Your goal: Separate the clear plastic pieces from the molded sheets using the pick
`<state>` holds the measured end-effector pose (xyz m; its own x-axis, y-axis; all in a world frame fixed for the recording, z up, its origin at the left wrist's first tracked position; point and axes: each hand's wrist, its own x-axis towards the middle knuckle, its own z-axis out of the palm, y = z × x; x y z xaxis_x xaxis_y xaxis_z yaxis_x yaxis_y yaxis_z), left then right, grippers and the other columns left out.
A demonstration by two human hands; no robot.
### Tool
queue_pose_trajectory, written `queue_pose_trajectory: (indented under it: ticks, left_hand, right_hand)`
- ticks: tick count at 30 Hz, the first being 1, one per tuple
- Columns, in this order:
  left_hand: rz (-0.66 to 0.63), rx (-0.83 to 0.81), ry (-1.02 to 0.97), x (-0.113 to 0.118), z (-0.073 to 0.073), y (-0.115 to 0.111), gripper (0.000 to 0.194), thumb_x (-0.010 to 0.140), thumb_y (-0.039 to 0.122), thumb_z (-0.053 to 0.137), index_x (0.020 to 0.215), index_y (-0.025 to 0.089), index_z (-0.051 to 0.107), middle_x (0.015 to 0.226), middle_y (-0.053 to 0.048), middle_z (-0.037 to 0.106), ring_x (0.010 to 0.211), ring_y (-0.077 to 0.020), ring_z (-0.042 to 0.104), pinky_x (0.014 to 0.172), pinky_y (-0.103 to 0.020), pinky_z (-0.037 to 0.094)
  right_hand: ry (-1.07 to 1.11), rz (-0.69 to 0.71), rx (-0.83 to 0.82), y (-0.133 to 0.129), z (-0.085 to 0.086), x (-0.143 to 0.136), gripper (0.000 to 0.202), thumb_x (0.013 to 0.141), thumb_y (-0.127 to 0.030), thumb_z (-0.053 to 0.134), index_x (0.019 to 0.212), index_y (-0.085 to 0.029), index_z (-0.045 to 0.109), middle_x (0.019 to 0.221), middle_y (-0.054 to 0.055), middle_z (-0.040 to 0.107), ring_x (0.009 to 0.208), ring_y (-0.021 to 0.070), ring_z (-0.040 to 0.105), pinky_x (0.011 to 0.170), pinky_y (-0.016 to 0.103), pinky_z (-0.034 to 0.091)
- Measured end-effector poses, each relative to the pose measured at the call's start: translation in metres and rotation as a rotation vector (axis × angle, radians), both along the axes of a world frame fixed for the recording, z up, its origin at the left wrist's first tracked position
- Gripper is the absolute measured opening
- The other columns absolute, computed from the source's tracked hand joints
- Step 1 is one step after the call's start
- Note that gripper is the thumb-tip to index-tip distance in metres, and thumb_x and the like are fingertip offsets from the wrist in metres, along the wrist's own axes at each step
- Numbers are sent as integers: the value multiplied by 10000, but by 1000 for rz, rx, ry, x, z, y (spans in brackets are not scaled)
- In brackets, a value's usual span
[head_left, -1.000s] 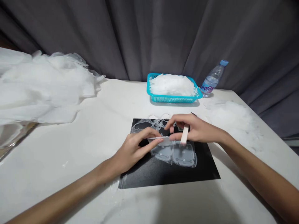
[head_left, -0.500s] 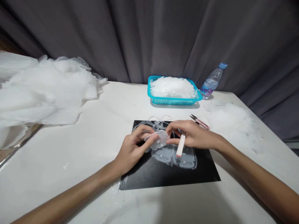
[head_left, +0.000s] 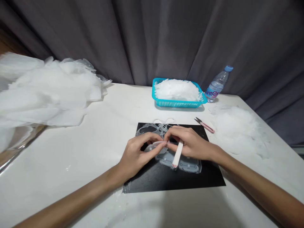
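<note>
Both hands meet over a black mat (head_left: pixel 166 177) on the white table. My left hand (head_left: pixel 137 153) pinches a small translucent plastic piece (head_left: pixel 153 146) between thumb and fingers. My right hand (head_left: pixel 190 142) touches the same piece with its fingertips and holds a slim white and pink tool (head_left: pixel 177 154) that points down toward me. Under the hands lie more clear moulded plastic pieces (head_left: pixel 187 165) and thin clear trimmings (head_left: pixel 152 129) on the mat.
A turquoise basket (head_left: pixel 178 103) heaped with white plastic pieces stands at the back, a water bottle (head_left: pixel 217 85) beside it. Small pink snips (head_left: pixel 204 125) lie right of the mat. Heaps of white plastic sit at left (head_left: pixel 45 91) and right (head_left: pixel 235 125). Grey curtain behind.
The plastic piece was turned from flat to edge-on and drawn slightly nearer between both hands. My right hand shifted left, and the tool now slants more toward me.
</note>
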<state>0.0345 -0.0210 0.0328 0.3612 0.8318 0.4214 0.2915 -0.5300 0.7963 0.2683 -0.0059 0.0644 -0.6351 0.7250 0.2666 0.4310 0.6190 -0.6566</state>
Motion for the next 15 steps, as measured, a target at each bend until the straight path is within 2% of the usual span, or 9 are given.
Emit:
queue_pose_trajectory:
  ticks: [3,6,12,15]
  left_hand:
    - [62,3,-12,0,2,3,23,939,210,758,933,217,738,849,44,753,728,-88,659,687,-195,513]
    - [69,-19,-35,0,2,5,30,945,221,751,924,212,731,846,41,741,737,-92,656,691,-200,513]
    - [-62,-36,-12,0,0,3,29,969,217,723,988,198,733,893,17,752,777,-105,676,719,-229,521]
    - [-70,-9,-21,-1,0,1,28,979,198,710,996,198,732,924,11,757,826,-106,699,770,-224,536]
  right_hand:
    - [17,-39,19,0,-3,-2,88,990,-258,698,1040,-202,653,992,23,709,818,148,601,747,270,447]
    - [30,-60,12,1,2,3,77,979,-254,724,1007,-208,669,944,7,701,832,146,599,769,271,450]
    - [23,-21,52,-1,17,7,45,1015,-231,671,985,-207,646,958,25,682,915,169,586,819,291,450]
    - [1,3,85,-2,19,7,63,1028,-263,653,1013,-205,633,1001,43,667,963,183,590,851,306,452]
